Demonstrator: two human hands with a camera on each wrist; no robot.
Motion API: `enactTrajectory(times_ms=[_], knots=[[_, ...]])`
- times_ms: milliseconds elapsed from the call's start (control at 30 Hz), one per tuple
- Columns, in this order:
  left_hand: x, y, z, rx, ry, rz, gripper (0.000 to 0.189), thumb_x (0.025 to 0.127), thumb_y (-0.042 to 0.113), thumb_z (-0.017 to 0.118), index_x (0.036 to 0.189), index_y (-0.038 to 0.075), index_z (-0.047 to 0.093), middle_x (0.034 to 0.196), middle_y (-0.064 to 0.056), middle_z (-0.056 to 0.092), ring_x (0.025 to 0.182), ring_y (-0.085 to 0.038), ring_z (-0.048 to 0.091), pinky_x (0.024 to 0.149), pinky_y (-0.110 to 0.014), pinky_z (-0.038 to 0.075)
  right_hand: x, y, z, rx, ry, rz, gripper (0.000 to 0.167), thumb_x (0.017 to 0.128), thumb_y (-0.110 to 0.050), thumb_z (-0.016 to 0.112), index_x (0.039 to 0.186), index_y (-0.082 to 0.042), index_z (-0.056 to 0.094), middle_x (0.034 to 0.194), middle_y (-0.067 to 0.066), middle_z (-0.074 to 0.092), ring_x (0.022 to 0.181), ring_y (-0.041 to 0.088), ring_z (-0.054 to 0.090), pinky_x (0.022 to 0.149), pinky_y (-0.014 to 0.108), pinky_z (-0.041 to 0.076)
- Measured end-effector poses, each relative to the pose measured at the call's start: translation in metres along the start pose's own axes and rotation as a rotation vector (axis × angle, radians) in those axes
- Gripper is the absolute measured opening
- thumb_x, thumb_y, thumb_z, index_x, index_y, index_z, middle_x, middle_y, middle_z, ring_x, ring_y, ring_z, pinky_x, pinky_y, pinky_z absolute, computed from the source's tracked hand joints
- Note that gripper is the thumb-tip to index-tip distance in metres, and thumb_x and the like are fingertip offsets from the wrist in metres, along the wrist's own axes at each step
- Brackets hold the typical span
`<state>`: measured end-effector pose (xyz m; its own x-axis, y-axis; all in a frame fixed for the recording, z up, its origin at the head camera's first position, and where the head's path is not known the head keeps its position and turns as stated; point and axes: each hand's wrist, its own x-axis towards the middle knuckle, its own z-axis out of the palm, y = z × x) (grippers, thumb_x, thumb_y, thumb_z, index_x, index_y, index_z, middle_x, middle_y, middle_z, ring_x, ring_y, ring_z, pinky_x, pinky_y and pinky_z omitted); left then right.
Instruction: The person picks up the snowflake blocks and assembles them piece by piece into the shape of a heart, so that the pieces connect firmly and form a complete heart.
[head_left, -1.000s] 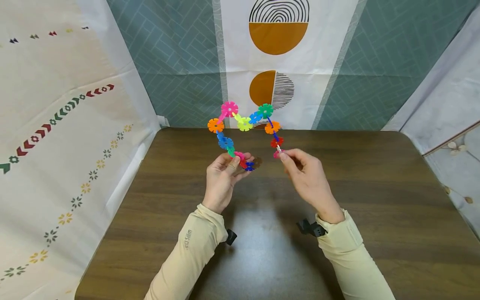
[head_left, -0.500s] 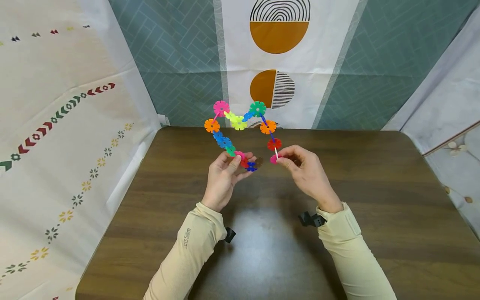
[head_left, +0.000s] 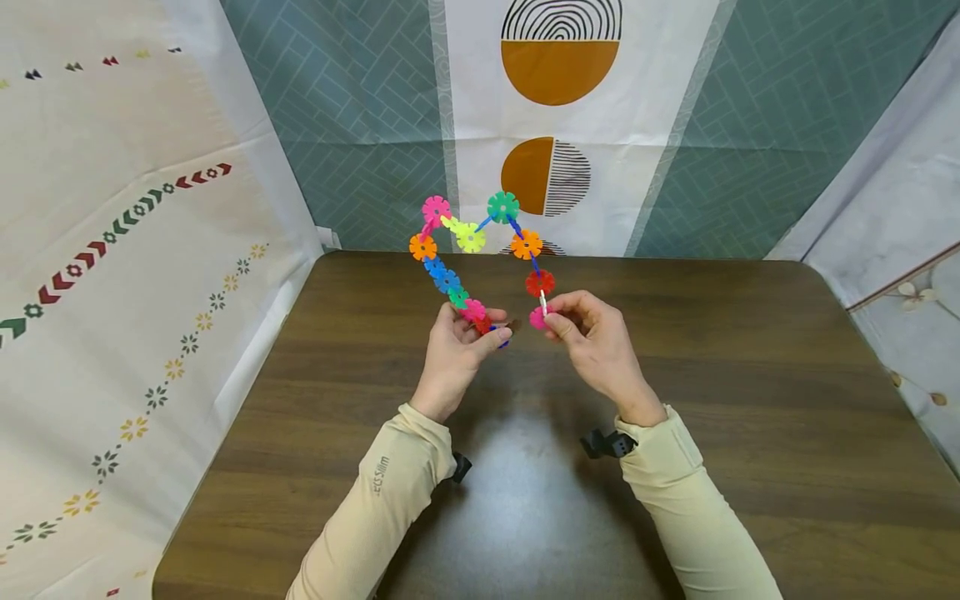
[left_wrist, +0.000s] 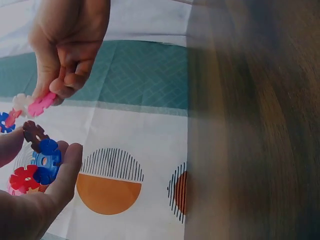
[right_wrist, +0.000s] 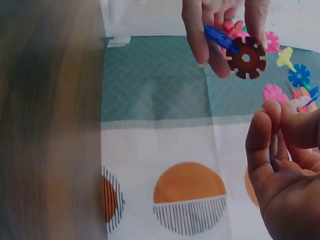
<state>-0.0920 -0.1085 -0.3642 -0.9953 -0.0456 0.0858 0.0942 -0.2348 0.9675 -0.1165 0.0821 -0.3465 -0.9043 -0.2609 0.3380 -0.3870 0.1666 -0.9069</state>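
A: Head view first. The left hand (head_left: pixel 453 354) curls its thumb and fingers round one end of the chain (head_left: pixel 480 242) of plastic discs, gripping the pink, red and blue ones. The right hand (head_left: pixel 596 342) pinches the other end, a pink disc (head_left: pixel 537 317), between thumb and fingertips.

B: And the chain itself?

A: It arches up from both hands, above the far half of the table (head_left: pixel 750 400), in front of the curtain (head_left: pixel 360 125). The two ends sit near each other over the table, apart by a small gap.

B: What could go wrong?

A: My judgement: the arch is only slotted together, disc into disc. If the hands press the ends inward at an angle, a joint near the top of the arch, say by the green disc (head_left: pixel 502 207), may pop loose and pieces would drop onto the table.

B: Anything at the ends?

A: The right wrist view shows a brown disc (right_wrist: pixel 245 58) sticking out past the left hand's fingers, with the pink disc just below it. The slots look narrow. If they meet face on instead of slot to slot, they may skid past each other.

B: And the grip?

A: The right hand's pinch covers only the pink disc's edge, so a twist could flick it out.
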Motion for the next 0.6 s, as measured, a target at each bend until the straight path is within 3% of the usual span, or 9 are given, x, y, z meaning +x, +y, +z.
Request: enactTrajectory(times_ms=[167,433,600], knots=[[-0.001,0.0,0.004,0.025,-0.001,0.024,0.048,0.084,-0.006,0.071,0.12,-0.002,0.038,0.115,-0.026,0.061,0.099,-0.036,0.064,0.083,-0.034,0.056,0.001,0.008,0.004,0.079,0.005,0.011,0.013,0.091,0.003,0.063,0.102,0.007,0.062,0.092,0.02,0.066,0.07,0.014,0.062,0.069,0.025,0.056],[-0.002,0.0,0.006,0.065,-0.017,0.038,0.049,0.084,-0.006,0.071,0.12,-0.001,0.039,0.115,-0.027,0.061,0.098,-0.03,0.065,0.084,-0.032,0.056,0.001,0.023,0.003,0.145,0.004,0.003,0.015,0.092,-0.003,0.064,0.105,0.005,0.062,0.093,0.018,0.066,0.075,0.034,0.063,0.071,0.027,0.057],[-0.003,0.0,0.008,0.094,-0.036,0.047,0.049,0.083,-0.007,0.072,0.119,0.0,0.04,0.114,-0.027,0.062,0.099,-0.031,0.065,0.083,-0.03,0.056,0.0,0.024,0.003,0.172,0.017,0.008,0.015,0.092,-0.002,0.064,0.105,0.005,0.062,0.094,0.018,0.066,0.075,0.03,0.064,0.072,0.027,0.057]])
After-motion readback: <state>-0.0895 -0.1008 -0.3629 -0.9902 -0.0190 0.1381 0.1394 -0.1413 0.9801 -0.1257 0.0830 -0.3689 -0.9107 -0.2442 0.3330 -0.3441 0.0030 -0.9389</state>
